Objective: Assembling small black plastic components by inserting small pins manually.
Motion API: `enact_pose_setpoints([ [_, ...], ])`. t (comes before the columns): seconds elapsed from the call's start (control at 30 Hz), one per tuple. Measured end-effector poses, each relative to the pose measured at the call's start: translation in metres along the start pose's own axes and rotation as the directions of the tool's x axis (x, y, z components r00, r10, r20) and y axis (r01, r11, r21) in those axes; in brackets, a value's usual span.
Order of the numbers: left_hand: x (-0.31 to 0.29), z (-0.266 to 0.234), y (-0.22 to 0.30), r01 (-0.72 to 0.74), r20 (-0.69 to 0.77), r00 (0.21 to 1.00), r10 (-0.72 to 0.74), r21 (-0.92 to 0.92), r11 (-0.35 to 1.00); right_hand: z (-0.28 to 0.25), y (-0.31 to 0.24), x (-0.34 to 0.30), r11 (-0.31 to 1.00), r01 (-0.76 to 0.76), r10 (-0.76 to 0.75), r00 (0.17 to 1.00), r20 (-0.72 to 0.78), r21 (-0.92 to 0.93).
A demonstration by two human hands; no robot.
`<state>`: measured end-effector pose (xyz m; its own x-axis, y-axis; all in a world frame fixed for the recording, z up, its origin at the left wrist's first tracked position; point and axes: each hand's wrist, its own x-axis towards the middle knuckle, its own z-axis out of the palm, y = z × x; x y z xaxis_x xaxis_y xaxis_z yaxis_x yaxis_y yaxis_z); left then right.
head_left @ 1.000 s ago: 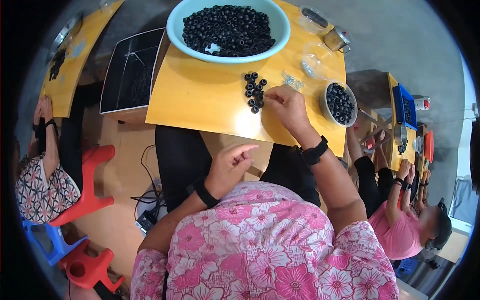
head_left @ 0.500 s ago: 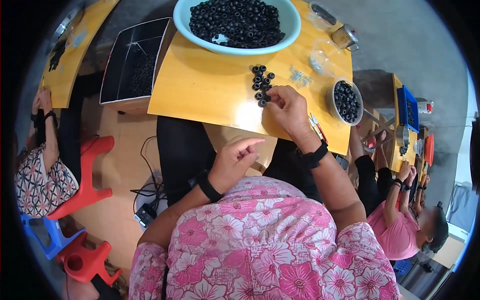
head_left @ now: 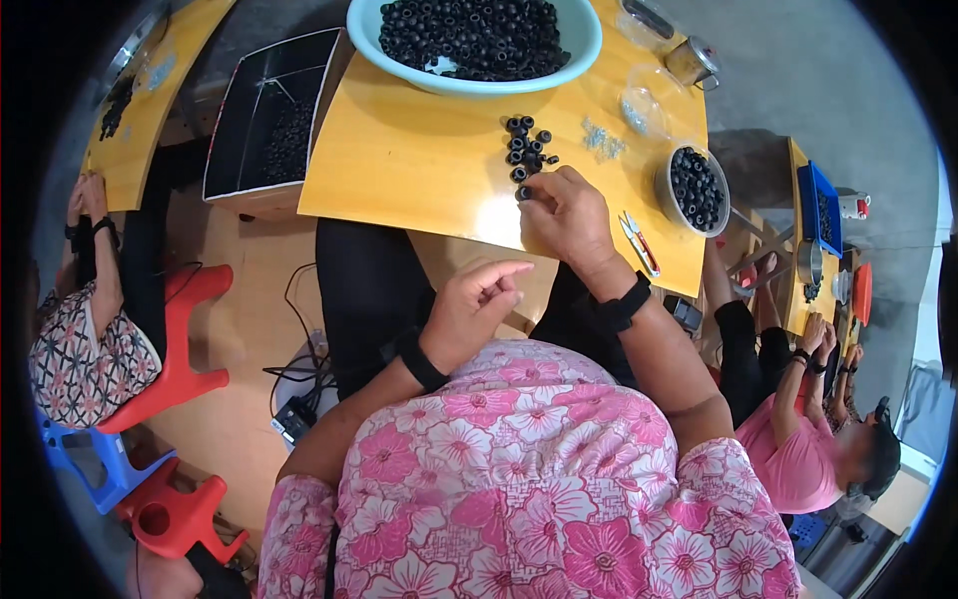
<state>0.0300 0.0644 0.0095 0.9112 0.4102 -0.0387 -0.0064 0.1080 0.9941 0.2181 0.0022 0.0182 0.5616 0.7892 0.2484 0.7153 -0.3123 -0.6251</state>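
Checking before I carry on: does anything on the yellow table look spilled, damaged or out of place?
Only the small silvery pieces: they lie scattered beside the clear plastic bowl, perhaps spilled, perhaps poured out deliberately.

Bare right hand [head_left: 571, 218] farther out, back up, thumb and index close together at left; can't tell what's pinched. Bare right forearm [head_left: 674, 359] angles far-left, elbow bent. Bare left hand [head_left: 469, 317] nearer, index extended right, thumb apart, other fingers curled.

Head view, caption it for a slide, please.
Right hand at a black ring by a cluster of others on a yellow table, left hand short of its edge, blue basin beyond.
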Motion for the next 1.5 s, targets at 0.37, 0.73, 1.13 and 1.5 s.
enact_pose_setpoints([
  [0.37, 0.001, -0.002, -0.001, 0.086, -0.153, 0.984, -0.096, -0.073, 0.994, -0.006, -0.009, -0.014, 0.930, -0.151, 0.112, 0.985, 0.135, 0.334],
  [0.73, 0.007, -0.003, -0.003, -0.052, -0.209, 0.978, -0.003, -0.259, 0.965, -0.018, -0.038, -0.041, 0.903, -0.031, -0.053, 0.982, 0.182, 0.429],
  [1.13, 0.009, -0.010, -0.003, 0.226, -0.028, 0.956, -0.291, -0.564, 0.795, -0.018, -0.043, -0.040, 0.923, 0.087, -0.148, 0.979, 0.137, 0.376],
  [1.5, 0.008, -0.018, -0.008, 0.344, 0.175, 0.937, -0.302, -0.613, 0.711, -0.028, -0.037, -0.029, 0.876, 0.157, -0.295, 0.923, 0.248, 0.456],
])
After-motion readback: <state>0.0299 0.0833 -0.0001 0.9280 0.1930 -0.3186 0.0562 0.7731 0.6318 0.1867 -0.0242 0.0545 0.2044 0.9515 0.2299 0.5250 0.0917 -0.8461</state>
